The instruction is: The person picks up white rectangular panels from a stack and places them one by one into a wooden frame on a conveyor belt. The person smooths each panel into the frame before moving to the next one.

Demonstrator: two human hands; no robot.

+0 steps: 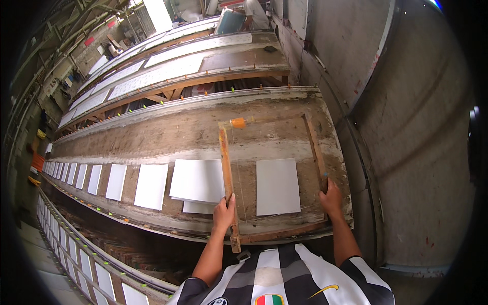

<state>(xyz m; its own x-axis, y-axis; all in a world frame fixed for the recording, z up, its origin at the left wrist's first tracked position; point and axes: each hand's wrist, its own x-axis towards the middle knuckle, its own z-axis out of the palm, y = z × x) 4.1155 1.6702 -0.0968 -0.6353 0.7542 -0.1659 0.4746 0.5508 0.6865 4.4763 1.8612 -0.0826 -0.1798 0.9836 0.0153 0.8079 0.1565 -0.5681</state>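
A rectangular wooden frame lies on or just above the near end of a long, stained table. My left hand is closed around its left bar, and my right hand grips the right bar near a small blue mark. Thin threads run along the inside of the left bar and across the near side. Through the open middle shows one white sheet flat on the table. An orange piece is fixed at the far left corner. Left of the frame, a loose stack of white sheets partly reaches under the bar.
A row of single white sheets runs away to the left. More long tables with white sheets stand beyond, and another table lies at lower left. A grey wall rises on the right. Someone in pale clothes is at the far end.
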